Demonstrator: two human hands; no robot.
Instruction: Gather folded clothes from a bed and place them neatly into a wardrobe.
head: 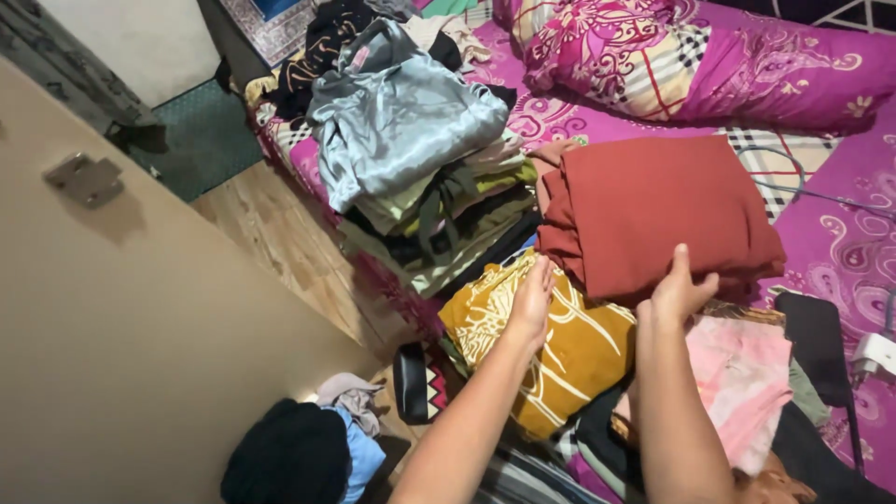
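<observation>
A folded rust-red cloth (pixel 653 210) lies on the purple patterned bedsheet (pixel 840 252). My right hand (pixel 679 287) grips its near edge, thumb on top. My left hand (pixel 530 303) rests flat, fingers together, on a mustard-yellow cloth with white leaf print (pixel 569 359) just below the red one. A pink printed cloth (pixel 747 378) lies to the right of my right forearm.
A tall pile of folded clothes topped by a silvery-grey garment (pixel 401 121) stands at the bed's left edge. A pink floral pillow (pixel 709 56) lies at the back. A dark phone (pixel 817 345) and white charger (pixel 877 353) lie right. Beige door (pixel 112 327), clothes on the floor (pixel 299 453).
</observation>
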